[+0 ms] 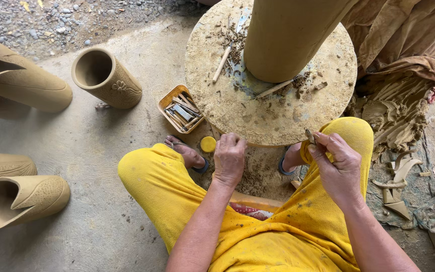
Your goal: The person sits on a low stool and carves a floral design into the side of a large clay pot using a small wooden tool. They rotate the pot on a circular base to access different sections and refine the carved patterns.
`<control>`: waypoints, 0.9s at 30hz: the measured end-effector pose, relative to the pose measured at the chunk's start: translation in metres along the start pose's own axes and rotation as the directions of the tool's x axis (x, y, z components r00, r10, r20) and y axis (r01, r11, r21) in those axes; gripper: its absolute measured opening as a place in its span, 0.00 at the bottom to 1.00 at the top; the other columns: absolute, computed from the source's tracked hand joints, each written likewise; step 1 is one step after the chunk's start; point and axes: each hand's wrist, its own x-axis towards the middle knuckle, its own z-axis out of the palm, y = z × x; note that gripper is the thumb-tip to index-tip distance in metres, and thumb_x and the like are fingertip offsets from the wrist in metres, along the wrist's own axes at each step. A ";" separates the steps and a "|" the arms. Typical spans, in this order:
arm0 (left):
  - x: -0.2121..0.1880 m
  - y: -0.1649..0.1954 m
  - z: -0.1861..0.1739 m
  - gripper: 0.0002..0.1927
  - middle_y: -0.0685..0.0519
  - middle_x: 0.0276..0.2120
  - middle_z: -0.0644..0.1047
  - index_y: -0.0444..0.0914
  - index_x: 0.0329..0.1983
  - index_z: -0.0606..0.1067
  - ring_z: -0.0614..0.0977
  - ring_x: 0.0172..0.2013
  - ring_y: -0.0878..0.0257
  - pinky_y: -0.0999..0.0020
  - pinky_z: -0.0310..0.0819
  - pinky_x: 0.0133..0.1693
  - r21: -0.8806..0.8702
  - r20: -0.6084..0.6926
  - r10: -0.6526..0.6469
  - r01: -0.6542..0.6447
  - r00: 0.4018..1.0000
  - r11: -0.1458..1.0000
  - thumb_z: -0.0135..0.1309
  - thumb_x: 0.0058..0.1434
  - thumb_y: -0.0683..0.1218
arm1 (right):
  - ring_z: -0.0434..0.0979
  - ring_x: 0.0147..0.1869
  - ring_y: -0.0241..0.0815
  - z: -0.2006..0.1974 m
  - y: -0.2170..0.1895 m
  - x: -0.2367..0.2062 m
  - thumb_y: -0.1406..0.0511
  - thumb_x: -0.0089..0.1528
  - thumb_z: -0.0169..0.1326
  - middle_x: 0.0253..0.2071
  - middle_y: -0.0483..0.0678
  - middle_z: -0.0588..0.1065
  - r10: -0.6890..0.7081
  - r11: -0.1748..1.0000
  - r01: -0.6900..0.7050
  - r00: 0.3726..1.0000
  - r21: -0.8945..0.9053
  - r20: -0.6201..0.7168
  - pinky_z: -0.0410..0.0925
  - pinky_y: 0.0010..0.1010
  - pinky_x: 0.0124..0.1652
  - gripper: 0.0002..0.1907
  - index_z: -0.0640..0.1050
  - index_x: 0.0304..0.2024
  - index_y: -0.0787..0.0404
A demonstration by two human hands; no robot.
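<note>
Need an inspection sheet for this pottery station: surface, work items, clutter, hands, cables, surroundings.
Surface: round clay-caked turntable, littered with clay shavings.
Job's things: tall unfired clay cylinder stands upright on the turntable; wooden stick tool and another slim tool lie at its base.
Clutter: orange tray of modelling tools and a small yellow lid on the floor; clay offcuts to the right.
Grippers: left hand rests at the turntable's near edge; right hand pinches a small clay-covered tool in its fingers.
Cables: nothing seen.
Surroundings: concrete floor, gravel beyond; a flower-decorated clay vase and other unfired pots on the left; clay-stained cloth.
</note>
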 end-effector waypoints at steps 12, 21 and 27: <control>0.013 -0.005 -0.021 0.25 0.45 0.58 0.74 0.41 0.55 0.78 0.74 0.59 0.50 0.48 0.66 0.58 0.009 -0.089 -0.081 0.082 0.993 0.997 0.65 0.57 0.55 | 0.80 0.37 0.36 0.008 -0.021 0.031 0.74 0.67 0.59 0.38 0.49 0.79 -0.263 0.963 0.260 0.964 -0.077 -0.028 0.73 0.27 0.36 0.11 0.79 0.52 0.67; 0.018 -0.006 -0.011 0.35 0.47 0.62 0.73 0.43 0.62 0.74 0.65 0.69 0.50 0.40 0.52 0.65 0.108 0.108 -0.152 0.140 0.983 0.984 0.68 0.51 0.56 | 0.83 0.34 0.44 0.035 -0.008 0.097 0.72 0.69 0.56 0.39 0.56 0.81 -0.483 0.854 0.418 0.859 -0.309 -0.172 0.77 0.30 0.30 0.12 0.77 0.56 0.68; 0.019 -0.006 -0.004 0.34 0.45 0.59 0.74 0.41 0.61 0.74 0.68 0.67 0.51 0.41 0.52 0.64 0.083 0.128 -0.149 0.139 0.981 0.987 0.67 0.52 0.56 | 0.76 0.22 0.36 0.041 -0.005 0.130 0.70 0.72 0.52 0.35 0.55 0.80 -0.515 0.833 0.417 0.825 -0.364 -0.232 0.69 0.27 0.17 0.07 0.76 0.51 0.68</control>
